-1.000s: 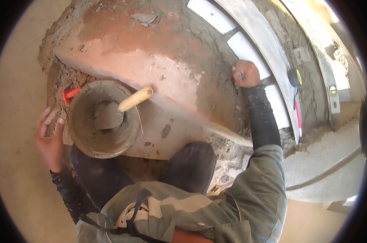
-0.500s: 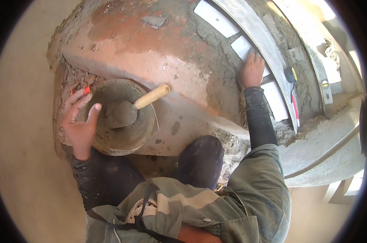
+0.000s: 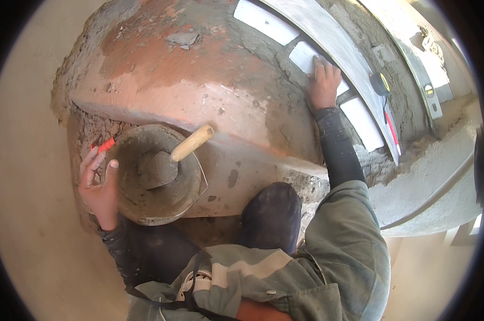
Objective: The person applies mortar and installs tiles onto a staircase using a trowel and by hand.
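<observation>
My right hand point(image 3: 324, 84) rests on a small white tile point(image 3: 304, 55), its fingers together over the tile's surface and far edge, close to a long metal straightedge point(image 3: 343, 51). Another white tile point(image 3: 266, 21) lies beyond it and a third white tile point(image 3: 362, 123) nearer me, all set in a row in grey mortar. At the left, my left hand point(image 3: 99, 187) hovers by the rim of a mortar bucket point(image 3: 169, 218), fingers apart and nothing in them. Just past its fingertips lies a red handle-like thing point(image 3: 107, 144). A trowel with a wooden handle point(image 3: 192, 143) stands in the bucket's mortar.
A tape measure point(image 3: 380, 84) and a red pen-like tool point(image 3: 393, 132) sit by the straightedge. Farther right is a spirit level point(image 3: 430, 99). A mortar chunk point(image 3: 183, 38) lies on the reddish slab point(image 3: 161, 85), whose step edge runs between bucket and tiles.
The whole view has shifted a little. My left hand has drawn slightly left, away from the bucket's middle, showing more of the red thing. My right hand stays on the same tile.
</observation>
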Demonstrator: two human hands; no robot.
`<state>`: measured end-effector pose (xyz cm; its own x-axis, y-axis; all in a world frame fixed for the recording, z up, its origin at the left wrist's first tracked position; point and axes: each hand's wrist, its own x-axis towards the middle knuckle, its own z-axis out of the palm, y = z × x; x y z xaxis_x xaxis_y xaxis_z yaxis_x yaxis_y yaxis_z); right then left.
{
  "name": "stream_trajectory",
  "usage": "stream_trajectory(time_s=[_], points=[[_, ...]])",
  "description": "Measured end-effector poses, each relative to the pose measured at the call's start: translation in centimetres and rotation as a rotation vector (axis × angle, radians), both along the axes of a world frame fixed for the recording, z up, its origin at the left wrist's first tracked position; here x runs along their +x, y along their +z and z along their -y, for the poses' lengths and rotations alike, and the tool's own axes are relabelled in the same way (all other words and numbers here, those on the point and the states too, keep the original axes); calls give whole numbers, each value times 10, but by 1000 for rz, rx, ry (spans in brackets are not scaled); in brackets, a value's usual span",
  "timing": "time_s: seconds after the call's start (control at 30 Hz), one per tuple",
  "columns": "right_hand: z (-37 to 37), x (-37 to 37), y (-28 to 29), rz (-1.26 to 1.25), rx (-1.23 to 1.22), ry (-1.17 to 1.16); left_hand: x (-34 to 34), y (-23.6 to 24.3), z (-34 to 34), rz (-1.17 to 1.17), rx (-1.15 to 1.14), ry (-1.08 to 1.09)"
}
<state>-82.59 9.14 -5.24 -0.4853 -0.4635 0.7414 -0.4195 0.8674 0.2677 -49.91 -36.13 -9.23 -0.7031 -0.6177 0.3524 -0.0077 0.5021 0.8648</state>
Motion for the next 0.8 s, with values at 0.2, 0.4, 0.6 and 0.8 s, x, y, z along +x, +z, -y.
stream_trajectory(time_s=[0.2, 0.4, 0.6, 0.8], points=[[-3, 1, 11, 87, -21, -22, 7, 3, 13, -49, -39, 20], [112, 118, 17, 424, -148, 389, 29, -21, 21, 148, -92, 256], [238, 225, -38, 731, 381, 639, 37, -90, 39, 261, 321, 107], [246, 219, -68, 744, 659, 537, 32, -101, 35, 63, 500, 29]])
